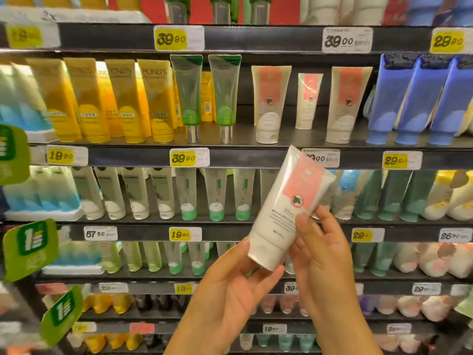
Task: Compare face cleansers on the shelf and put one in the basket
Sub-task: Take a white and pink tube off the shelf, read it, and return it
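I hold a white cleanser tube with a pink label (286, 208) in front of the shelves, cap end down and tilted to the right. My left hand (230, 285) grips it around the cap from below. My right hand (322, 249) pinches its lower body, thumb on the printed front. On the shelf above stand three matching white and pink tubes (270, 103), cap down. No basket is in view.
Dark shelves (256, 157) with yellow and white price tags fill the view. Yellow tubes (122, 101), green tubes (189, 96) and blue tubes (419, 98) share the upper shelf. Green promo tags (28, 249) jut out at the left edge.
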Motion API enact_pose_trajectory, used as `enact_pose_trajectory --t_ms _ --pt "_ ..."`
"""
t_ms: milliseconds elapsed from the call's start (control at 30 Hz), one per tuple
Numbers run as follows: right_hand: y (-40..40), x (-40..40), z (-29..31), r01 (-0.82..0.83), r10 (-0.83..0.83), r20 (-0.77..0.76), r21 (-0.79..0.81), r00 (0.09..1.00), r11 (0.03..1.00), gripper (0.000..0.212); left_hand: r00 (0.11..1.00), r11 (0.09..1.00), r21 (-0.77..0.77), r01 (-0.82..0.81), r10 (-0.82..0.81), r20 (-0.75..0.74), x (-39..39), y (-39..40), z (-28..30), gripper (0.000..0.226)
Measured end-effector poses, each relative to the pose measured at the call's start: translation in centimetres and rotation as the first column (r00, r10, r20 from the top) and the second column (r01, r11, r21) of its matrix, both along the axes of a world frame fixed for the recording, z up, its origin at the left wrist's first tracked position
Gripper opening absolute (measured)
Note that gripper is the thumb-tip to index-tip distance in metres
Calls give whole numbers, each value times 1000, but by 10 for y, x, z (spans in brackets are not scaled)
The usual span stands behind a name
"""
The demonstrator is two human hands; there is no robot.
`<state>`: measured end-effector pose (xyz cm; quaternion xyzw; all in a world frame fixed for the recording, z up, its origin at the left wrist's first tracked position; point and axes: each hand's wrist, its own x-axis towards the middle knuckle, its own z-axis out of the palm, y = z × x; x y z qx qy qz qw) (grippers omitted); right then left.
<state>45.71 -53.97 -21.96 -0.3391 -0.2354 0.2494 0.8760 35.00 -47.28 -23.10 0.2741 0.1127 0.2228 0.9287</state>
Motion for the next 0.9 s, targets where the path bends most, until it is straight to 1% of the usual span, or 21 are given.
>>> enact_pose_trajectory --t_ms 67,167,233,333,500,567,667,767,833,900 --pt "1 -4 -1 -1 1 -7 -37 1000 999 51 999 999 -3 36 -36 7 -5 2 1 73" --pt "4 -11 -2 4 -6 -36 -76 999 997 53 994 995 15 101 -102 27 -12 4 0 47" --pt "6 -15 -1 5 -9 -46 -75 999 997 52 993 993 9 116 -116 29 -16 6 -1 41" --pt "6 -20 0 -10 7 -61 -48 998 999 50 992 992 -24 123 -122 38 -20 7 0 48" --pt "5 -24 0 -127 133 -128 50 983 991 40 974 969 -113 218 -208 94 -24 6 3 50" --pt "5 -25 -1 -132 138 -137 52 981 990 45 972 965 -136 223 -209 110 -23 5 3 53" --pt "5 -24 -1 -116 122 -130 55 984 992 49 983 978 -118 170 -160 92 -21 3 2 52" --pt "2 -21 -1 -100 101 -80 16 992 995 43 989 990 -72 125 -118 87 -19 1 5 45" --pt "0 -18 -1 -100 99 -24 -50 995 994 40 994 995 -53 81 -76 77 -18 -1 4 47" --pt "-3 -15 -2 -124 128 33 -108 991 986 41 997 999 -14 39 -38 61 -16 -4 3 47"
